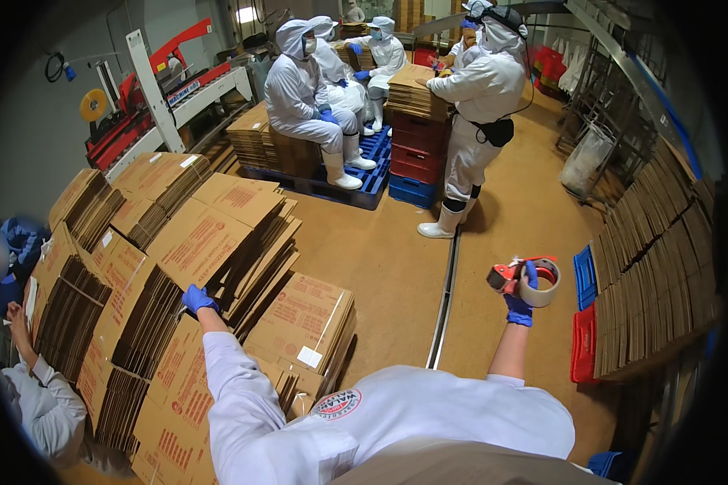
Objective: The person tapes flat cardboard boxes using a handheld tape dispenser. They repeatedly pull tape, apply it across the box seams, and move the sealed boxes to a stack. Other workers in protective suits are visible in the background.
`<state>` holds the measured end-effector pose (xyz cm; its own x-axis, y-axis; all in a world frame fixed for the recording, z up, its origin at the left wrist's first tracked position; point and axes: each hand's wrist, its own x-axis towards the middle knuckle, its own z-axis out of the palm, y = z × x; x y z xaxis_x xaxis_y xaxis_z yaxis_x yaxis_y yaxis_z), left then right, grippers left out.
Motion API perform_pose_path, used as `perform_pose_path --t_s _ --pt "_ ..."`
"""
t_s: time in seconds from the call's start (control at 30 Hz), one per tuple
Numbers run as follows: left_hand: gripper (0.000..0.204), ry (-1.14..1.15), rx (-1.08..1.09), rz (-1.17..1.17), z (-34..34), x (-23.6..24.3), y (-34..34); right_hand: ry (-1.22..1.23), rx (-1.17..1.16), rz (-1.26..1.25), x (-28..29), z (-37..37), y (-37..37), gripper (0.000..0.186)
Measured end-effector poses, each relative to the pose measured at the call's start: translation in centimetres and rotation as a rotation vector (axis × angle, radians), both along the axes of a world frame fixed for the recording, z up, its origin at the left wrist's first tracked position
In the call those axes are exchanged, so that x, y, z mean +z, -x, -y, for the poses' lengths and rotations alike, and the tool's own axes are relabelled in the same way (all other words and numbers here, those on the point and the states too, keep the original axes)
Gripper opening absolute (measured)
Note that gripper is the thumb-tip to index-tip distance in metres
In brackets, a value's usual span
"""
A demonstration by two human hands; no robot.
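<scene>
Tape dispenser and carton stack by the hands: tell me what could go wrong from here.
The flattened cartons fan out unevenly on one side, so some might slide off if the left hand, at their edge, pulls or pushes.

The tape dispenser, held out over the floor in the right hand, could drop if the grip slips.
</scene>
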<state>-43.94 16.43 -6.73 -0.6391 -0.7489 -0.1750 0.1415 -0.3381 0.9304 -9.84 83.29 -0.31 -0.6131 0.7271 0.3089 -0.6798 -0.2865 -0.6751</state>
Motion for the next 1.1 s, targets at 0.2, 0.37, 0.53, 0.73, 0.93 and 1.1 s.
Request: perform_pose_path --t_s 0.2,0.37,0.53,0.73,0.93,1.1 --pt "0.047 0.408 -0.168 0.034 5.4 1.3 -2.3 -0.231 -0.252 -0.507 15.8 -0.5 -5.7 0.046" --pt "0.034 0.428 -0.266 0.045 5.7 1.5 -5.2 -0.833 0.149 -1.034 29.1 8.2 -12.5 0.043" --pt "0.017 0.180 -0.303 0.112 3.8 4.8 -12.0 -0.953 0.687 -1.158 32.0 13.0 -13.6 0.041" --pt "0.028 0.189 -0.285 0.228 4.0 5.9 -15.7 -0.816 0.845 -1.238 32.7 12.8 -16.3 0.037" --pt "0.024 0.221 -0.325 0.137 6.6 5.5 -20.5 -0.581 1.042 -1.304 32.0 11.3 -18.2 0.034" --pt "0.023 0.234 -0.289 0.010 10.4 5.2 -26.0 -0.034 1.410 -1.322 27.9 9.3 -16.0 0.031"
